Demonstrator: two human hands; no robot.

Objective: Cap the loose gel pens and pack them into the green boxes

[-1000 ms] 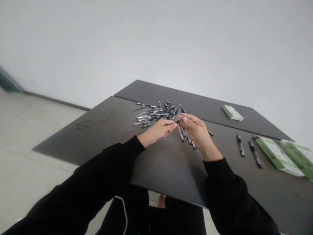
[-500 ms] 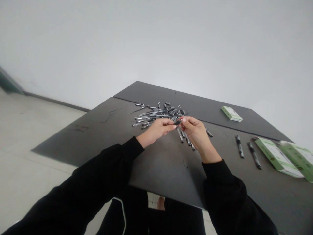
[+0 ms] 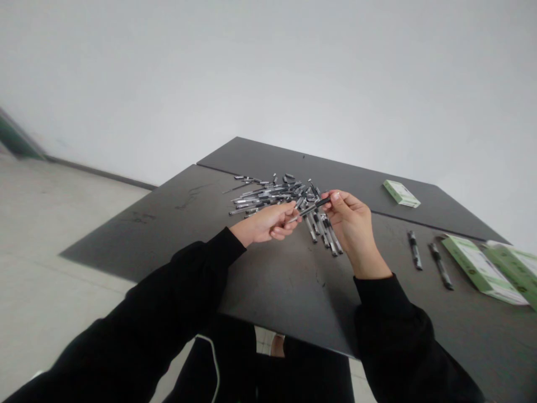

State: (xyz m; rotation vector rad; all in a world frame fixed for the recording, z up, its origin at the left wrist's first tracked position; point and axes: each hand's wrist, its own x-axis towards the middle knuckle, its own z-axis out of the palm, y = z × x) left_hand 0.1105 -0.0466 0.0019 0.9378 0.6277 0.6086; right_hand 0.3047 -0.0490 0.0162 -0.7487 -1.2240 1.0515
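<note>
A pen (image 3: pixel 309 210) with a clear barrel and a black end is held between my two hands above the table. My left hand (image 3: pixel 271 222) is closed around its lower left part. At the black upper right end, my right hand (image 3: pixel 349 221) pinches it between thumb and fingers. Just behind and below the hands lies a loose pile of pens and pen parts (image 3: pixel 268 193), clear and black. Several clear barrels (image 3: pixel 312 228) stick out of the pile toward me between the hands. My fingers hide part of the pile.
The dark table (image 3: pixel 268 285) has a seam running across it. Two bundles of pens, the nearer one (image 3: pixel 441 266) and the farther one (image 3: pixel 415 250), lie at right. Green and white boxes (image 3: pixel 478 266) stand beyond them; a smaller box (image 3: pixel 400 193) sits farther back. A white wall (image 3: pixel 268 73) rises behind.
My hands have moved apart, the right one going right and slightly up. More of the pen now shows between them, where before only a short black part was visible.
</note>
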